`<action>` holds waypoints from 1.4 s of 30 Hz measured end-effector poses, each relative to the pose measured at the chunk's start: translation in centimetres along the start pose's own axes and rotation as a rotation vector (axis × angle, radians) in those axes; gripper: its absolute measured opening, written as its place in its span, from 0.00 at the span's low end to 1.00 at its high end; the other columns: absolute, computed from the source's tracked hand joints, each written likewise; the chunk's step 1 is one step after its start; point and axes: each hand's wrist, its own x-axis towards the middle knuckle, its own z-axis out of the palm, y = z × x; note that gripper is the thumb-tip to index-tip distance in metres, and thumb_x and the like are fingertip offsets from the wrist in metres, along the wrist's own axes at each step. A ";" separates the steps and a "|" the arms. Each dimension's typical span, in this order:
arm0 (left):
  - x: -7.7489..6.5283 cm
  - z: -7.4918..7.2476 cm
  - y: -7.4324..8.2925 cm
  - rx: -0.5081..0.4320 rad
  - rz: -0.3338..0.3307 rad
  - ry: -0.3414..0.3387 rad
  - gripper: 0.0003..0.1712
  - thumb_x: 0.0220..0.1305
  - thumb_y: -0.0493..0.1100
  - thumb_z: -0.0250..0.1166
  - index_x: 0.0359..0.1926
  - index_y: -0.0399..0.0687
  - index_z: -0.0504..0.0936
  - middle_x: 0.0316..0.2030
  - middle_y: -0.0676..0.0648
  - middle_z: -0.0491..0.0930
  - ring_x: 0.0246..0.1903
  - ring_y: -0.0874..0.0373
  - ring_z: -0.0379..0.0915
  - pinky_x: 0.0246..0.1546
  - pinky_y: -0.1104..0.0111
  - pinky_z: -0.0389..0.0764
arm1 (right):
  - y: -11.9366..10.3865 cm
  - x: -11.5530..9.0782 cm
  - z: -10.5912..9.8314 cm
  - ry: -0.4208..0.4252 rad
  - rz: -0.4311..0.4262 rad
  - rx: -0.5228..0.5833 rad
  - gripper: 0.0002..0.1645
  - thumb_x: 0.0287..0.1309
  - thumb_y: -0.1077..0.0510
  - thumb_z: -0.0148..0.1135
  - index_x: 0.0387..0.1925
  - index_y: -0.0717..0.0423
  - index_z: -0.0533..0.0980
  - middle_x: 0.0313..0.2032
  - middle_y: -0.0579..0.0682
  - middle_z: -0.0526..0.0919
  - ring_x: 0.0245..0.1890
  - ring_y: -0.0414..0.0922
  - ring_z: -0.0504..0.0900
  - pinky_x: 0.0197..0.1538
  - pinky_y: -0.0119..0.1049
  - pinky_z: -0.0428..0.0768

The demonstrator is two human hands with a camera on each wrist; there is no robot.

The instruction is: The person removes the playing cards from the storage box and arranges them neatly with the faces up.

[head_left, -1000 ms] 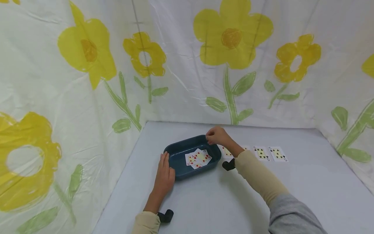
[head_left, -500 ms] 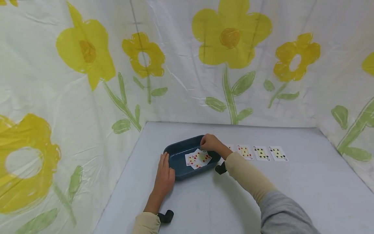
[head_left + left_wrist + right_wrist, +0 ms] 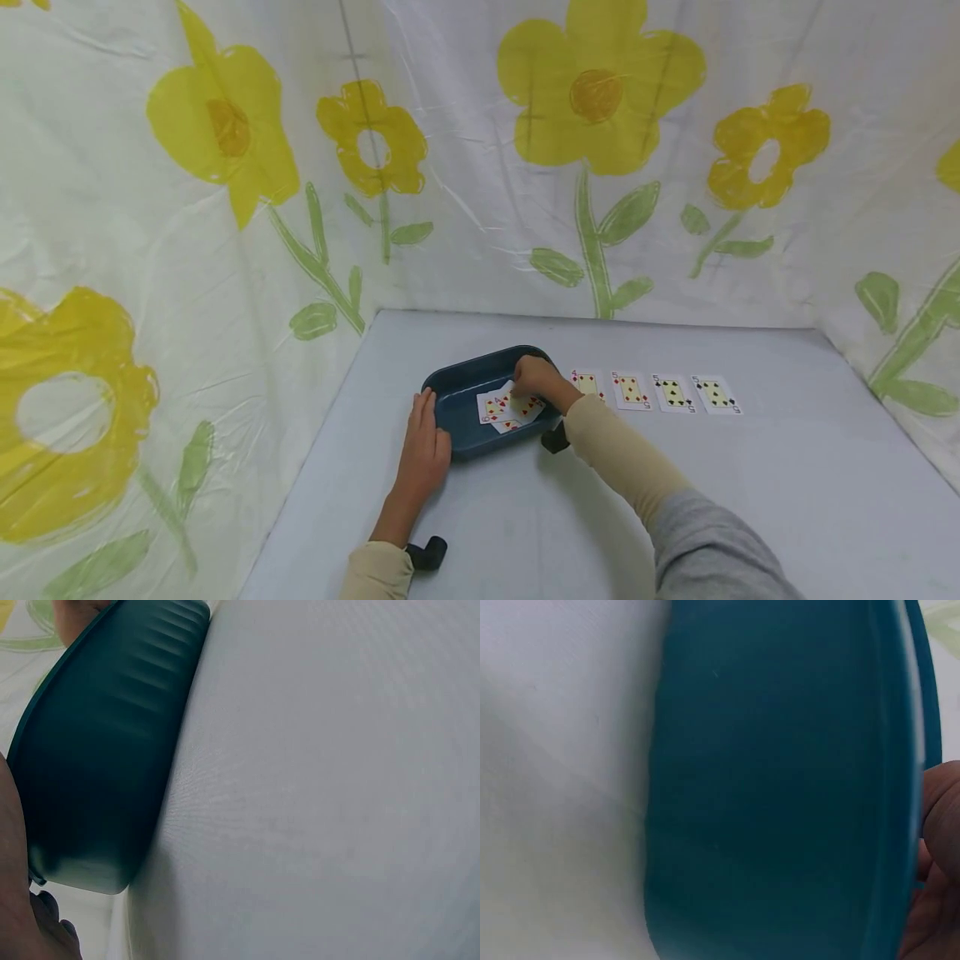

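Note:
A dark teal oblong tray [image 3: 467,445] stands on the white table, with several overlapping red-suited playing cards [image 3: 495,408] inside. My left hand [image 3: 422,457] rests at the tray's left end, its fingers straight along the rim. The tray's outer wall [image 3: 105,750] fills much of the left wrist view. Reaching over the right end, my right hand [image 3: 538,382] has bent fingers right at the upper cards in the pile. In the right wrist view the tray wall [image 3: 780,780] hides most of the fingers [image 3: 945,817], and I cannot tell whether they pinch a card.
Right of the tray lies a row of face-up cards: a four of diamonds [image 3: 587,383], a five of diamonds [image 3: 631,391] and two black fives [image 3: 673,393]. A curtain [image 3: 465,242] with yellow flowers hangs behind the table [image 3: 787,500].
My right hand has moved left and down from the tray's far right rim to the cards inside, uncovering the row's left cards. My left hand and the tray stay put.

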 end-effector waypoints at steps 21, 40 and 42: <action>-0.1 0.2 -0.3 -0.005 -0.015 -0.030 0.35 0.68 0.31 0.48 0.75 0.31 0.54 0.77 0.40 0.49 0.76 0.40 0.40 0.72 0.48 0.51 | 0.0 -0.4 1.7 0.038 0.015 0.015 0.35 0.48 0.63 0.78 0.55 0.63 0.69 0.43 0.56 0.78 0.39 0.50 0.77 0.44 0.43 0.80; 0.1 0.0 -0.1 -0.006 -0.025 -0.019 0.35 0.68 0.31 0.49 0.75 0.31 0.54 0.77 0.39 0.49 0.76 0.41 0.40 0.71 0.46 0.52 | 1.3 0.0 0.0 0.118 -0.136 0.282 0.12 0.55 0.64 0.71 0.42 0.64 0.82 0.38 0.53 0.82 0.33 0.45 0.79 0.34 0.36 0.79; 0.1 0.1 -0.2 -0.003 -0.010 -0.009 0.35 0.67 0.31 0.49 0.75 0.30 0.55 0.76 0.38 0.50 0.76 0.39 0.41 0.70 0.45 0.52 | 1.3 -0.4 -0.3 0.116 -0.142 0.327 0.12 0.57 0.64 0.70 0.42 0.65 0.81 0.37 0.54 0.82 0.33 0.45 0.79 0.34 0.36 0.79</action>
